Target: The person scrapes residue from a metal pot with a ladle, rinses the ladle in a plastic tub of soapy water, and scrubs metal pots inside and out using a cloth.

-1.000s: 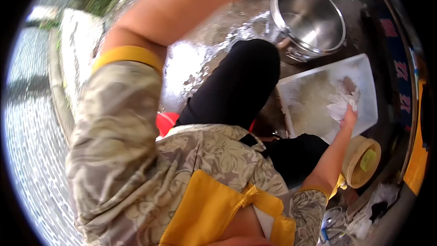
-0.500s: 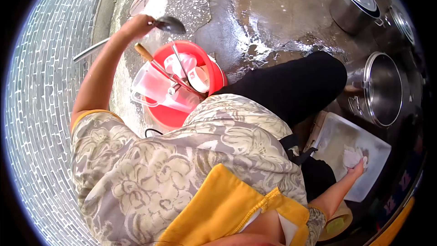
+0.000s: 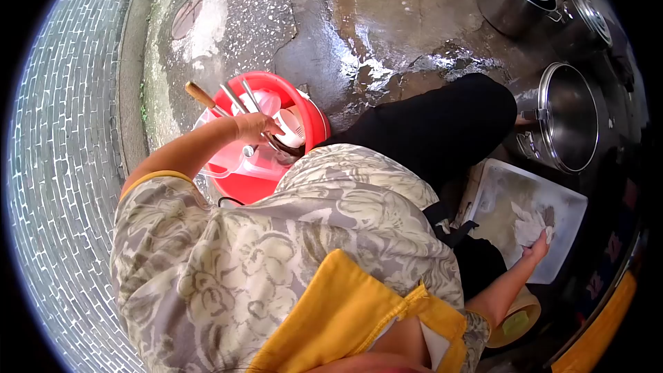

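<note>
My left hand [image 3: 257,128] is inside the red tub [image 3: 319,124], its fingers closed around a steel ladle [image 3: 233,97] near the bowl end. The ladle's handle slants up past the hand, and its bowl is partly hidden among the other things. Beside it in the tub are a wooden-handled utensil [image 3: 200,94], a clear plastic jug [image 3: 231,159] and a white container [image 3: 290,128]. At the right, my right hand [image 3: 536,247] grips a wet whitish cloth [image 3: 529,224] over a translucent plastic bin [image 3: 570,200] of cloudy water.
An open steel pot [image 3: 579,121] stands beyond the bin. Lidded steel pots [image 3: 514,0] stand at the upper right. A yellowish bucket [image 3: 528,321] is below my right forearm. The concrete floor [image 3: 400,21] is wet, with a brick surface [image 3: 62,186] along the left.
My left hand has brought the ladle from beyond the tub down into it. My right hand has stayed at the bin, lifting the cloth slightly.
</note>
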A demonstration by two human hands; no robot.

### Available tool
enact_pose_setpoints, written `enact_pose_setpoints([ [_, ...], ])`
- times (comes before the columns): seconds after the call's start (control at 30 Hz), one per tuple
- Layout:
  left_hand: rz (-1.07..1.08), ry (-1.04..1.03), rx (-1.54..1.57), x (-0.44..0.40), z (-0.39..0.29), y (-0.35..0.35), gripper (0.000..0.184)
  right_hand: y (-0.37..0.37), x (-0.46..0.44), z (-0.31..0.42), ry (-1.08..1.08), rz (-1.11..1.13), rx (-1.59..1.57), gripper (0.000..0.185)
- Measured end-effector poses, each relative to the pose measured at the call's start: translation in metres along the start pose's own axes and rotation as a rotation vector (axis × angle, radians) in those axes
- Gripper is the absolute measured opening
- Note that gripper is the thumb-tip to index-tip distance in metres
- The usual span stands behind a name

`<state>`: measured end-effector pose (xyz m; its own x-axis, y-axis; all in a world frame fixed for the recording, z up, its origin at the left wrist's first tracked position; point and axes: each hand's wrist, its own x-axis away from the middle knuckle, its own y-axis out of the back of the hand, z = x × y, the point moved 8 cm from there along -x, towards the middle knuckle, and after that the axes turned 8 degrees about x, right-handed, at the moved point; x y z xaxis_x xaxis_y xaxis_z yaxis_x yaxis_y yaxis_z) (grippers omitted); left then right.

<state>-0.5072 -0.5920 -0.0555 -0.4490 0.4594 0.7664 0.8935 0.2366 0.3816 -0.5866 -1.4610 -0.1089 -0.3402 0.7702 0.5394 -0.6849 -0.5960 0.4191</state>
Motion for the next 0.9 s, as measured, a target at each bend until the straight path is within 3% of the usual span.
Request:
enact_pose_setpoints([
  [0.03,-0.028,-0.031,-0.018,-0.009,0.018,0.004,0.042,0.002,0.002,0.002,0.023,0.002,0.015,0.050],
  [0.1,-0.168,0.161,-0.128,-0.011,0.011,0.048,0.042,0.010,0.005,0.000,0.005,-0.059,0.034,0.048],
  [0.17,-0.623,0.109,-0.258,0.004,0.015,0.104,0.043,0.014,0.009,0.003,-0.007,-0.116,0.043,0.046],
  [0.23,-0.908,-0.137,-0.439,0.016,0.023,0.134,0.050,0.014,0.010,0.001,-0.034,-0.085,0.028,0.046],
  [0.27,-0.906,-0.130,-0.437,0.009,0.042,0.134,0.050,0.016,0.009,0.000,-0.036,-0.080,0.033,0.046],
  [0.33,-0.638,-0.061,-0.247,-0.020,0.085,0.120,0.054,0.013,0.004,0.002,-0.057,-0.037,0.034,0.047],
  [0.37,-0.641,-0.062,-0.244,-0.023,0.082,0.122,0.054,0.011,0.009,0.006,-0.053,-0.037,0.034,0.047],
  [0.43,-0.383,0.260,0.067,-0.045,0.094,0.112,0.052,0.014,0.026,0.019,-0.035,-0.129,0.087,0.051],
  [0.5,-0.442,0.267,0.066,-0.047,0.099,0.106,0.045,0.020,0.022,0.022,-0.035,-0.154,0.096,0.053],
  [0.57,-0.471,-0.031,0.494,-0.057,0.113,0.101,0.039,0.023,0.016,0.022,-0.040,-0.173,0.095,0.055],
  [0.6,-0.470,-0.029,0.498,-0.061,0.118,0.096,0.039,0.025,0.016,0.023,-0.040,-0.171,0.110,0.057],
  [0.67,-0.710,0.158,0.496,-0.061,0.140,0.101,0.033,0.024,0.019,0.029,-0.035,-0.171,0.127,0.059],
  [0.7,-0.708,0.157,0.500,-0.061,0.129,0.101,0.033,0.022,0.024,0.035,-0.021,-0.183,0.143,0.059],
  [0.77,-0.855,0.464,0.245,-0.049,0.121,0.110,0.035,0.018,0.029,0.042,-0.010,-0.208,0.162,0.059],
  [0.83,-0.903,0.504,0.393,-0.056,0.145,0.108,0.036,0.013,0.018,0.039,-0.032,-0.098,0.031,0.059],
  [0.9,-0.896,0.499,0.504,-0.070,0.149,0.116,0.032,0.018,0.014,0.035,0.025,-0.147,0.013,0.058],
])
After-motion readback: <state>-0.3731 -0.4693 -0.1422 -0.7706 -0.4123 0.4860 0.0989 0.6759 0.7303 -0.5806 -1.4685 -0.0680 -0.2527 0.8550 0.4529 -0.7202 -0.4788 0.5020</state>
